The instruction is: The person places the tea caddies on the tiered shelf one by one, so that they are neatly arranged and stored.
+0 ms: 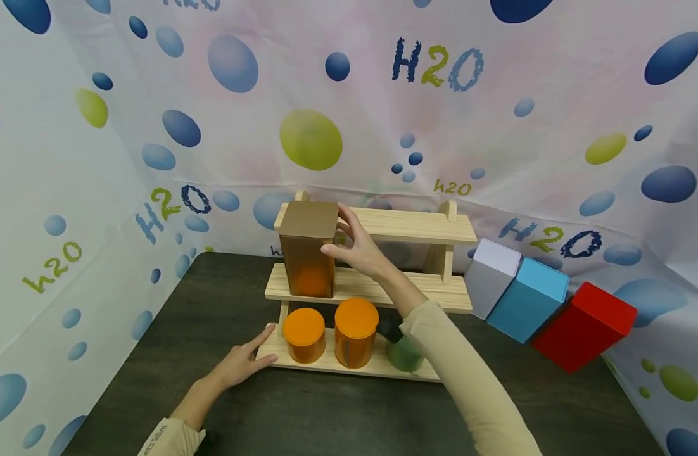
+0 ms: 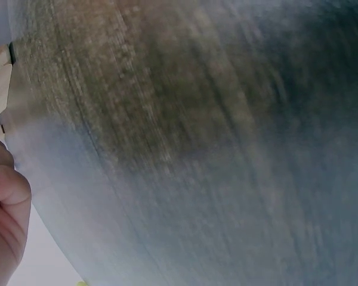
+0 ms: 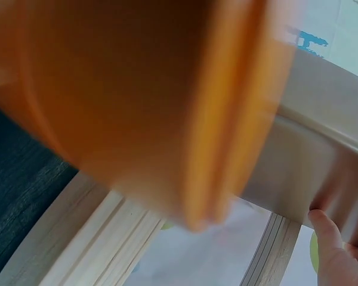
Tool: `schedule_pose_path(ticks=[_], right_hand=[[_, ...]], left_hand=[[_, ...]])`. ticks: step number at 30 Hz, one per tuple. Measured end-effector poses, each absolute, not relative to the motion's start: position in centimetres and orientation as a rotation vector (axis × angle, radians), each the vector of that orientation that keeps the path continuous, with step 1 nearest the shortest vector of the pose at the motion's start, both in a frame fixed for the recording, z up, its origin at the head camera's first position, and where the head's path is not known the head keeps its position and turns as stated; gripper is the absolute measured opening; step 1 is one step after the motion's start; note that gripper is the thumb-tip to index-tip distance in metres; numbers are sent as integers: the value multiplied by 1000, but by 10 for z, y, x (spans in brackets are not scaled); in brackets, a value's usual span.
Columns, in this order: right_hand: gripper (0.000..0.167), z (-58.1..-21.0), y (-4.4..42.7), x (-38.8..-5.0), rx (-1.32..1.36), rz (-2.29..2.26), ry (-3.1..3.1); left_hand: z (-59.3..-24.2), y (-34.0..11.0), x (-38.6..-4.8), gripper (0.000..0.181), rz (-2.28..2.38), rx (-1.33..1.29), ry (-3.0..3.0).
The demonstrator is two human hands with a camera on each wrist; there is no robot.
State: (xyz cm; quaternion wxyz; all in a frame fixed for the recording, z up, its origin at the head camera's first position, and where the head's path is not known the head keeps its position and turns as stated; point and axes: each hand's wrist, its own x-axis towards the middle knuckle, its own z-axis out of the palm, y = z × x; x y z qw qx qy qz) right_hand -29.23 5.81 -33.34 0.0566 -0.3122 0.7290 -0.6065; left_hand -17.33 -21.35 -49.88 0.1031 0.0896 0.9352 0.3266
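Note:
A tall brown metallic box (image 1: 309, 266) stands at the left end of the middle board of a wooden shelf rack (image 1: 400, 288). My right hand (image 1: 357, 247) touches the box's right side with its fingers and thumb spread; in the right wrist view its fingertips (image 3: 325, 226) rest on the brown face. My left hand (image 1: 241, 364) holds the left end of the rack's bottom board, thumb near the front corner. Only curled fingers (image 2: 9, 187) show at the edge of the left wrist view. Two orange canisters, one short (image 1: 304, 335) and one taller (image 1: 356, 332), stand on the bottom board.
A green container (image 1: 405, 354) sits farther right on the bottom board, partly behind my right sleeve. White (image 1: 491, 275), blue (image 1: 528, 297) and red (image 1: 583, 326) boxes stand right of the rack on the dark table (image 1: 337, 411). A patterned curtain (image 1: 366, 158) hangs behind.

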Motion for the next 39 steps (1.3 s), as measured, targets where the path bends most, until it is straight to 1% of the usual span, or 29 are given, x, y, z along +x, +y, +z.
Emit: schedule_pose_path(ticks=[16, 23, 26, 33, 39], right_hand=[[83, -334, 57, -292, -944, -1829, 2195], [84, -321, 67, -276, -954, -1824, 2212], [83, -320, 77, -271, -960, -1875, 2208], [81, -343, 112, -277, -968, -1977, 2201], [81, -354, 146, -270, -938, -2016, 2237]], left_hand=[[-500, -213, -173, 73, 974, 250, 2769], [-503, -213, -173, 73, 979, 255, 2765], [-503, -214, -174, 73, 982, 266, 2770], [-502, -215, -174, 74, 979, 254, 2741], [-501, -213, -175, 73, 964, 263, 2747]])
